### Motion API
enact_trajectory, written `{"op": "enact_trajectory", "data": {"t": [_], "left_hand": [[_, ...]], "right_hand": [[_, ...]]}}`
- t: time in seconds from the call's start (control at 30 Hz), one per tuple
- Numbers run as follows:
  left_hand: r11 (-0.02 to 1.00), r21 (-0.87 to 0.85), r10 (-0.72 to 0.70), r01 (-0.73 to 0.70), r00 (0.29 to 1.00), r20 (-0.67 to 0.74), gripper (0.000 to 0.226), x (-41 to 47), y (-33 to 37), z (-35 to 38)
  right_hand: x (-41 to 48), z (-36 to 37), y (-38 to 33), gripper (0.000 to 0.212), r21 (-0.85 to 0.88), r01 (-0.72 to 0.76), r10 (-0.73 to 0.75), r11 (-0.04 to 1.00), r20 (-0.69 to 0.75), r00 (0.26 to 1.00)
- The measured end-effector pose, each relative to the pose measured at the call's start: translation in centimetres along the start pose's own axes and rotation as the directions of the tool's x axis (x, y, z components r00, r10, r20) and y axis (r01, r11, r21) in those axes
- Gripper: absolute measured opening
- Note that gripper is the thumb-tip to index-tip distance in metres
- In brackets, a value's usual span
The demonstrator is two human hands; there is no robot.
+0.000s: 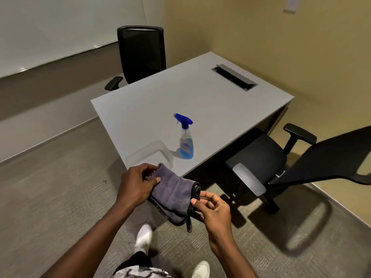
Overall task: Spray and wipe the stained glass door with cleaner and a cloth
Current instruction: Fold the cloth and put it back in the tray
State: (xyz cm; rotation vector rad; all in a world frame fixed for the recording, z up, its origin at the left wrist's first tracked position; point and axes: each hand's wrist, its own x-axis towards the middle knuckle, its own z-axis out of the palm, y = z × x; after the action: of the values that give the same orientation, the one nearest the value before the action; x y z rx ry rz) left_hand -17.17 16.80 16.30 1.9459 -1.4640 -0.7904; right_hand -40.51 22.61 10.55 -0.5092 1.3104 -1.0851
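Note:
I hold a folded grey-purple cloth [173, 194] with a dark hem in front of me, below the table's near corner. My left hand [136, 185] grips its left end, thumb on top. My right hand [210, 207] pinches the dark hem at its right end. A clear spray bottle [185, 139] with a blue trigger head and blue liquid stands upright on the grey table [210, 101], a little beyond my hands and untouched. No glass door is in view.
An empty clear plastic tub [149, 155] sits at the table's near corner, left of the bottle. One black office chair [141, 53] stands behind the table, another [281, 165] at its right side. A cable slot [233, 77] is in the tabletop. Carpet floor; a whiteboard [60, 27] on the left wall.

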Motion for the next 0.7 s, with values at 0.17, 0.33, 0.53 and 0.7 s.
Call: {"op": "enact_trajectory", "data": {"t": [0.17, 0.33, 0.53, 0.7], "left_hand": [[0.999, 0.039, 0.012, -0.011, 1.0, -0.026, 0.028, 4.2, -1.7, -1.5], [0.998, 0.043, 0.051, -0.052, 0.998, 0.022, 0.028, 10.6, -4.1, -3.3], [0.988, 0.094, 0.11, -0.126, 0.981, 0.162, 0.025, 19.0, -7.7, -5.7], [0.974, 0.147, 0.126, -0.174, 0.948, 0.293, 0.033, 24.0, -10.5, -6.3]], "right_hand": [[2.3, 4.3, 0.4, 0.03, -0.014, -0.01, 0.01, 1.0, -0.006, 1.0], [5.2, 9.9, 1.0, 0.051, -0.123, 0.049, -0.053, 0.991, -0.028, 0.998], [8.7, 17.6, 2.9, 0.049, -0.179, 0.098, -0.124, 0.979, -0.141, 0.982], [11.4, 22.4, 5.0, 0.047, -0.176, 0.065, -0.113, 0.982, -0.277, 0.954]]}}
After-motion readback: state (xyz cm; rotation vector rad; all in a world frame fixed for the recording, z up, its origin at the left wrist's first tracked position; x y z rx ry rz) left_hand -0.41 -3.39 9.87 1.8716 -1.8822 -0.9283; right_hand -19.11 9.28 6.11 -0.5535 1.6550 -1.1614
